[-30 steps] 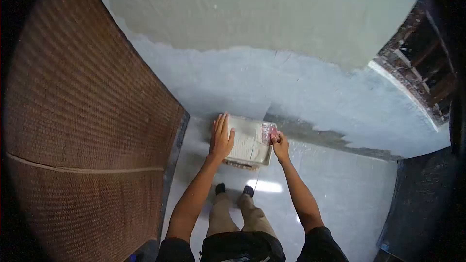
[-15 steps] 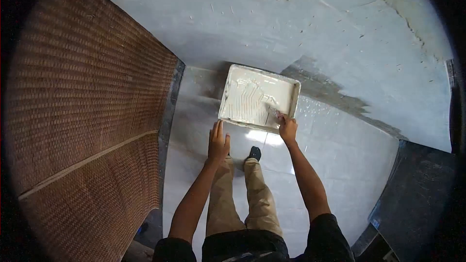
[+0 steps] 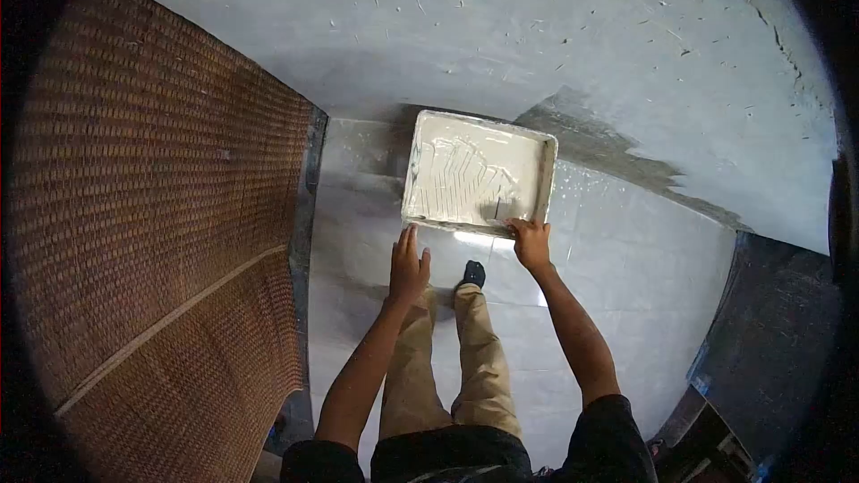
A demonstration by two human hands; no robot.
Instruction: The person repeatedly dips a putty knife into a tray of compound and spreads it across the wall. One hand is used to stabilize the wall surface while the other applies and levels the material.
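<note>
A shallow rectangular tray [image 3: 549, 181] with a pale rim lies on the floor against the wall, coated inside with cream-coloured paint [image 3: 461, 179]. Thin parallel lines run across the paint's left and middle part. My right hand [image 3: 531, 243] is closed at the tray's near right rim, on a small flat scraper-like tool [image 3: 497, 210]. The tool's lower end sits in the paint and my fingers hide its handle. My left hand [image 3: 409, 270] is open, fingers outstretched, with its fingertips at the tray's near left corner; contact there is hard to tell.
A painted wall [image 3: 403, 45] with specks rises behind the tray, showing a bare grey patch [image 3: 608, 139] low down. Woven brown matting [image 3: 179, 188] stands on the left. A dark panel [image 3: 761, 331] is at the right. My socked foot [image 3: 473, 274] rests on the pale tiled floor [image 3: 617, 268].
My right hand has come slightly down toward the near rim, its fingers now lower over it, with the tool nearer that rim. My left hand has shifted slightly right and down.
</note>
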